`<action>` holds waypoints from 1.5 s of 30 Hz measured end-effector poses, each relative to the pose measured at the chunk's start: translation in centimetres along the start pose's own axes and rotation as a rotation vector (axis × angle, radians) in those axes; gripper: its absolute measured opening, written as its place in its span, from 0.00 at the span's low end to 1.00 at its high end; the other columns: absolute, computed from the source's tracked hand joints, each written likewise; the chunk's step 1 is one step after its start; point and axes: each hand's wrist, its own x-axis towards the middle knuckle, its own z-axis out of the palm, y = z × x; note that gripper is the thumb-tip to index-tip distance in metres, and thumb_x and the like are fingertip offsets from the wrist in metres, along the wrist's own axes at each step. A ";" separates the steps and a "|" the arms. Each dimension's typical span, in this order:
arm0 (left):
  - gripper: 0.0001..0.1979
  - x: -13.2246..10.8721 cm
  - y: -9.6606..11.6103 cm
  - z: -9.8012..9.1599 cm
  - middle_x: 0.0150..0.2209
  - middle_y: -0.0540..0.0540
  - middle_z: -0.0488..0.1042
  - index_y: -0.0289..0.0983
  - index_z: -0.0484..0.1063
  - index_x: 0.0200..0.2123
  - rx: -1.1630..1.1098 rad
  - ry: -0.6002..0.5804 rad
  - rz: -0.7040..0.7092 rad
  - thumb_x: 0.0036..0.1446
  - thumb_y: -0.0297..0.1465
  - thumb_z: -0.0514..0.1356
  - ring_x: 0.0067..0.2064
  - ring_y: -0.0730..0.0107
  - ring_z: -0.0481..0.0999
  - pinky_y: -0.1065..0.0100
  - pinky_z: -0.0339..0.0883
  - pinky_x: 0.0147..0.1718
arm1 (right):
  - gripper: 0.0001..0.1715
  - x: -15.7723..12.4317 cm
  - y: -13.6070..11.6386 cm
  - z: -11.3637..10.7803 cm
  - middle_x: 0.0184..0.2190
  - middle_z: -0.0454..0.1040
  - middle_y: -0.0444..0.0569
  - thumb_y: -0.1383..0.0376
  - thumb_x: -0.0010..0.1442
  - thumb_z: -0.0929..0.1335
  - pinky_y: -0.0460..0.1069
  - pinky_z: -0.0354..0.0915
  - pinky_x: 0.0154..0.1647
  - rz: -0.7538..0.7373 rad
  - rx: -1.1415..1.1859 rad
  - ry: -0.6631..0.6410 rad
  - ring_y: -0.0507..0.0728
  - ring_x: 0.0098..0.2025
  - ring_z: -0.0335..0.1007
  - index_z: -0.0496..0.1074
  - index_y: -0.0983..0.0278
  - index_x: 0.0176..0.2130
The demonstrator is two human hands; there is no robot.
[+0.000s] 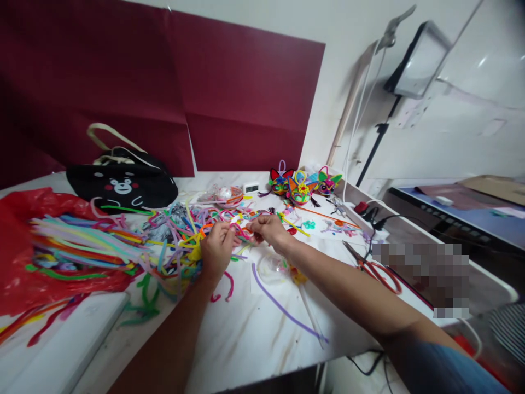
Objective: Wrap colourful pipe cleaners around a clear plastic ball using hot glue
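Note:
Both hands are close together over the middle of a white marbled table [229,334]. My left hand [217,246] pinches the left side of a pink pipe cleaner [243,232]. The fingers of my right hand [266,230] are closed on its right side. Loose coloured pipe cleaners lie in a tangle behind and left of my left hand. Below my right hand is a clear round plastic piece [273,268], with a purple pipe cleaner [283,311] curving toward the table's front edge. A short pink piece [229,287] lies nearer me.
A red bag [16,262] of pipe cleaners is at the left, before a black bag [123,186]. Several decorated cat-like faces [301,191] stand at the back. Orange-handled scissors [379,273] lie right of my right forearm. A white box [69,339] is front left.

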 end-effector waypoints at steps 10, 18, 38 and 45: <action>0.08 0.6 0.3 0.1 0.21 0.53 0.74 0.41 0.63 0.33 -0.241 0.111 -0.142 0.51 0.35 0.60 0.20 0.68 0.74 0.69 0.71 0.22 | 0.15 0.5 -0.8 -0.2 0.14 0.71 0.41 0.62 0.53 0.73 0.42 0.62 0.18 -0.042 0.187 0.106 0.47 0.15 0.63 0.66 0.64 0.23; 0.10 1.1 -0.4 -0.4 0.23 0.55 0.71 0.39 0.63 0.35 -0.343 0.161 -0.208 0.50 0.36 0.59 0.20 0.74 0.71 0.72 0.68 0.20 | 0.16 1.0 -1.8 -1.3 0.16 0.66 0.36 0.60 0.56 0.70 0.41 0.63 0.20 -0.146 0.291 0.167 0.48 0.18 0.68 0.59 0.61 0.27; 0.14 0.3 -0.9 0.5 0.22 0.51 0.75 0.36 0.73 0.32 -0.298 -0.129 -0.169 0.47 0.40 0.65 0.19 0.69 0.74 0.69 0.71 0.19 | 0.05 1.6 0.7 0.1 0.12 0.67 0.36 0.74 0.48 0.73 0.41 0.56 0.16 -0.180 -0.074 -0.079 0.46 0.14 0.59 0.76 0.66 0.25; 0.11 0.2 -1.2 0.7 0.21 0.52 0.76 0.37 0.73 0.31 -0.264 -0.057 -0.147 0.48 0.38 0.65 0.19 0.68 0.75 0.69 0.72 0.21 | 0.06 1.1 1.2 1.3 0.12 0.68 0.38 0.74 0.52 0.69 0.43 0.63 0.17 -0.120 0.021 0.011 0.48 0.14 0.63 0.72 0.66 0.25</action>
